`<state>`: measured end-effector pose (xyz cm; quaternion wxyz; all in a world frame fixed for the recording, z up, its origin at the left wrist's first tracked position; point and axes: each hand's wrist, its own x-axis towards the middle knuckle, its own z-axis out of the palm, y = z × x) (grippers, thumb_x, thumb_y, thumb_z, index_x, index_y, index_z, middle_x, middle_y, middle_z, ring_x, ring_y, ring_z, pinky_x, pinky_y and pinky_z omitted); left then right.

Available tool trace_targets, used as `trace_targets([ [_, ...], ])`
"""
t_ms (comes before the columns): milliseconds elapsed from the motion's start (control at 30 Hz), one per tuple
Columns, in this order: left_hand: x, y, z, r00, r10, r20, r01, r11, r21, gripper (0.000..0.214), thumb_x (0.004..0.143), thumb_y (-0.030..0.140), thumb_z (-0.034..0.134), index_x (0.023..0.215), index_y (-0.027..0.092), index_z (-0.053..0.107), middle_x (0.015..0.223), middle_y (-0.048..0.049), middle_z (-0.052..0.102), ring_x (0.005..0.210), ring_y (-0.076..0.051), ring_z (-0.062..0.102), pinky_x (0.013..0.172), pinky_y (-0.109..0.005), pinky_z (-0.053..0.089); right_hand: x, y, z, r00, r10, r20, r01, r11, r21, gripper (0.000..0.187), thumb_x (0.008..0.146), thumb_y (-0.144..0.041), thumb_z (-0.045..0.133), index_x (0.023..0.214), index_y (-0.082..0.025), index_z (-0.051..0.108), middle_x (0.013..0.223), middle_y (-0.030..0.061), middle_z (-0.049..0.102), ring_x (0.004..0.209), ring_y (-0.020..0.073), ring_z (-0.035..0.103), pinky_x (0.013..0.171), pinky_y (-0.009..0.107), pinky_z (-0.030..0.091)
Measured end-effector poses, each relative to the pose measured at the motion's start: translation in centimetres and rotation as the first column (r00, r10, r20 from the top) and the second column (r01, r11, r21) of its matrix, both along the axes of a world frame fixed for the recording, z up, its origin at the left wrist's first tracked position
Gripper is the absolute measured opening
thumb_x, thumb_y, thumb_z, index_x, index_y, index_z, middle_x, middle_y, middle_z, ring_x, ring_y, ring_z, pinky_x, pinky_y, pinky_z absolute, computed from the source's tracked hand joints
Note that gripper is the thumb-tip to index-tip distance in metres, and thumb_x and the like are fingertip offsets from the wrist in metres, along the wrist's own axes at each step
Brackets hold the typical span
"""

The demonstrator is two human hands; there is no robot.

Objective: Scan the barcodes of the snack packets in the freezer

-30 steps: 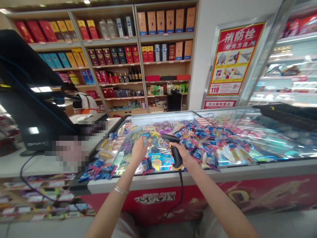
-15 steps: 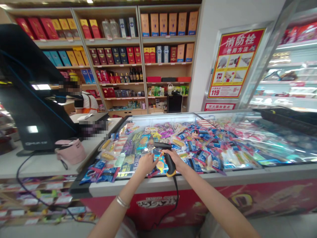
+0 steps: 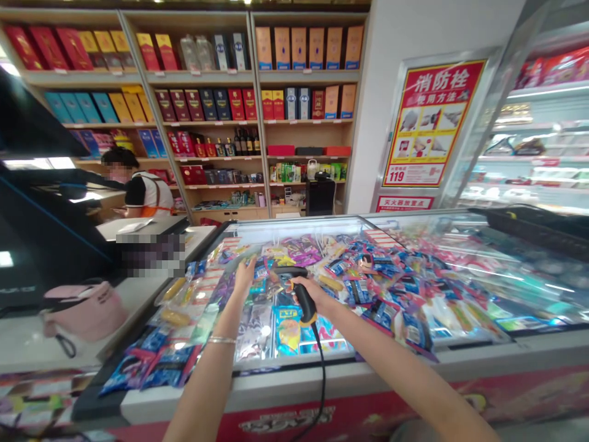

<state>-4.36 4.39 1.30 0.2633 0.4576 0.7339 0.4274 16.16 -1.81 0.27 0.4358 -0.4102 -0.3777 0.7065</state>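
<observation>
My right hand point(image 3: 313, 298) is closed round the grip of a black and yellow handheld barcode scanner point(image 3: 304, 302). Its head points left, and a black cord hangs from the handle. My left hand point(image 3: 243, 277) is stretched forward over the freezer glass, left of the scanner head. Its thumb and fingers appear closed on the edge of a blue and pink snack packet point(image 3: 262, 267), though the grip is small and partly hidden. Many blue snack packets point(image 3: 356, 290) lie heaped on the glass to the right. Several more packets point(image 3: 168, 363) lie at the front left corner.
The chest freezer point(image 3: 350, 362) stands before me, with bagged ice creams under its glass. At the left are a counter with a pink bag point(image 3: 85, 310) and a black monitor point(image 3: 41, 202). A person point(image 3: 147, 190) is behind it. Shelves of boxes point(image 3: 207, 104) line the back.
My left hand has moved forward and left, away from the scanner handle, with the packet at its fingers. The scanner stays in my right hand. The view has shifted closer to the freezer.
</observation>
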Motion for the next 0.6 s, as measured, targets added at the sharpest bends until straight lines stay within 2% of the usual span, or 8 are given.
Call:
trace_targets([
  [33,0.2,0.3,-0.5,0.985,-0.004,0.17,0.004,1.0,0.004,0.048,0.081,0.056,0.051,0.099,0.011,0.056,0.082,-0.0124,0.066,0.075,-0.027,0.066,0.061,-0.036,0.051,0.0,0.0,0.0,1.0,0.006,-0.008,-0.006,1.0,-0.009,0.015,0.076,-0.027,0.059,0.07,-0.013,0.059,0.053,0.0005,0.061,0.037,0.0096,0.051,0.036,0.02,0.04],
  [100,0.6,0.2,-1.4,0.87,-0.049,0.491,0.032,0.999,0.042,0.044,0.073,0.05,0.065,0.096,0.013,0.056,0.076,-0.0067,0.065,0.068,-0.02,0.065,0.059,-0.033,0.052,0.2,-0.1,0.0,1.0,0.0,-0.024,-0.001,1.0,-0.015,0.013,0.076,-0.026,0.059,0.072,-0.013,0.06,0.057,0.0022,0.064,0.038,0.009,0.052,0.038,0.019,0.041],
  [200,1.3,-0.6,-2.1,0.684,-0.163,0.711,0.078,0.985,0.151,0.039,0.063,0.033,0.078,0.089,0.014,0.057,0.072,-0.0031,0.065,0.063,-0.015,0.064,0.061,-0.03,0.054,0.5,-0.7,0.4,0.999,-0.044,-0.018,0.044,0.999,-0.001,0.01,0.075,-0.023,0.058,0.075,-0.014,0.061,0.059,0.0024,0.065,0.038,0.0089,0.053,0.037,0.019,0.04],
  [267,1.7,-1.1,-2.0,0.63,-0.193,0.752,0.06,0.978,0.2,0.038,0.06,0.024,0.08,0.09,0.015,0.059,0.071,-0.002,0.066,0.061,-0.014,0.065,0.061,-0.027,0.055,0.8,-0.9,0.7,0.997,-0.073,0.001,0.073,0.997,-0.01,0.009,0.075,-0.023,0.058,0.074,-0.014,0.061,0.058,0.0023,0.065,0.037,0.0093,0.052,0.035,0.019,0.039],
  [433,1.8,-1.4,-1.2,0.564,-0.26,0.784,0.046,0.958,0.284,0.04,0.063,0.012,0.075,0.102,0.015,0.065,0.079,-0.0054,0.071,0.072,-0.018,0.069,0.064,-0.026,0.056,0.8,-1.1,0.9,0.993,-0.119,0.022,0.12,0.99,-0.069,0.011,0.073,-0.024,0.062,0.067,-0.016,0.058,0.053,0.0006,0.06,0.037,0.0095,0.052,0.035,0.019,0.04],
  [600,1.9,-1.1,-1.9,0.563,-0.249,0.788,0.048,0.962,0.27,0.035,0.058,0.007,0.072,0.092,0.012,0.068,0.077,-0.0056,0.072,0.078,-0.019,0.069,0.07,-0.024,0.053,0.7,-1.0,0.7,0.994,-0.107,0.019,0.108,0.994,-0.031,0.012,0.071,-0.026,0.062,0.069,-0.014,0.06,0.059,0.0023,0.064,0.037,0.009,0.051,0.036,0.02,0.039],
])
